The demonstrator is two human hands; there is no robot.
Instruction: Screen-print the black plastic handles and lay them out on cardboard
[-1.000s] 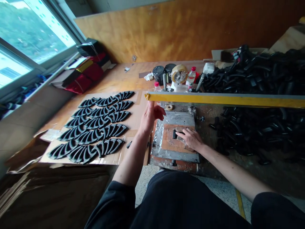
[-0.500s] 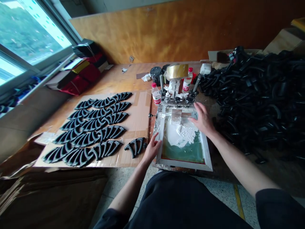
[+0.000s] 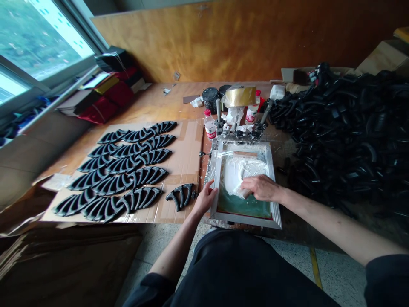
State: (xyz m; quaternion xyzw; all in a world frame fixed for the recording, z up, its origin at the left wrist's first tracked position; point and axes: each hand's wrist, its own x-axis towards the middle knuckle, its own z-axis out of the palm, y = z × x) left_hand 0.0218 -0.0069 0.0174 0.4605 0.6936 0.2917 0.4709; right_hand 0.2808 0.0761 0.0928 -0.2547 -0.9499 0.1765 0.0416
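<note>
A silk-screen printing frame (image 3: 277, 215) with a pale metal rim lies in front of me, its green mesh (image 3: 236, 207) partly covered by thick white paste (image 3: 232, 172). My right hand (image 3: 263, 187) is closed around a small squeegee (image 3: 246, 194), pressed down into the lower part of the paste. Much of the squeegee is hidden under the fingers. At the frame's left rim rests my left hand (image 3: 206, 198), its fingers loosely extended and holding nothing. A brown strip (image 3: 245, 154) lies across the top of the mesh. Behind the frame stands a paste-spattered clamp (image 3: 241, 131).
Left, rows of curved black plastic parts (image 3: 131, 181) lie on a cardboard sheet (image 3: 188, 170), one part (image 3: 180, 197) apart near my left hand. A heap of black parts (image 3: 345, 136) fills the right. Bottles (image 3: 210, 125), a black tub (image 3: 210, 99) and a tape roll (image 3: 240, 96) stand behind.
My right hand has moved from the frame's upper right down to the middle of the paste and taken hold of the squeegee, which has left the top of the mesh. My left hand stays put.
</note>
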